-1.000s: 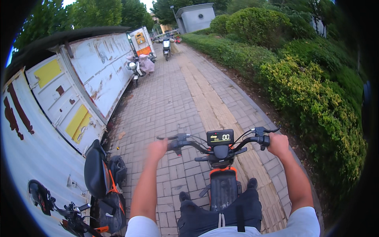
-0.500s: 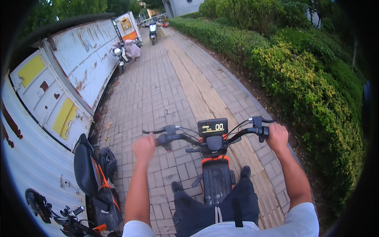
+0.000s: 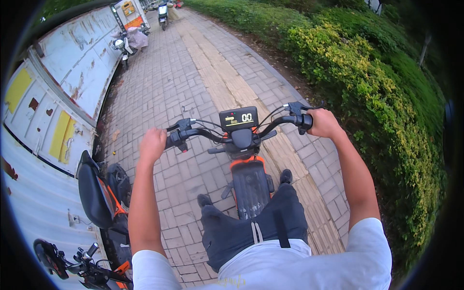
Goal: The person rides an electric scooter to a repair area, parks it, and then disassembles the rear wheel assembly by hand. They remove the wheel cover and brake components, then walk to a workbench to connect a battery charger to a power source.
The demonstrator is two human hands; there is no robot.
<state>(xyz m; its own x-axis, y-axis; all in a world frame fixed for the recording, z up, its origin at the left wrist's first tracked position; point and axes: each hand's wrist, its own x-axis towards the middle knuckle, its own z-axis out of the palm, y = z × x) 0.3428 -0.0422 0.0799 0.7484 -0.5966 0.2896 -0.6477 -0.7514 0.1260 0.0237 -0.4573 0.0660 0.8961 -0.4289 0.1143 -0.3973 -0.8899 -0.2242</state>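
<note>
While the scooter [image 3: 244,164] stands on paving, left hand [image 3: 152,144] and right hand [image 3: 323,123] each grip 1 handlebar end.

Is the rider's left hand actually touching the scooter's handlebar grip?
Touching. The head view shows the left hand closed around the left handlebar grip, with no gap.

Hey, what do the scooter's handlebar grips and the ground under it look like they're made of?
The handlebar grips, held by the left hand and right hand, look like matte black rubber or plastic: dark, no shine. The ground looks like rough grey-brown brick pavers, with visible joints, plus a tan strip of paving.
</note>
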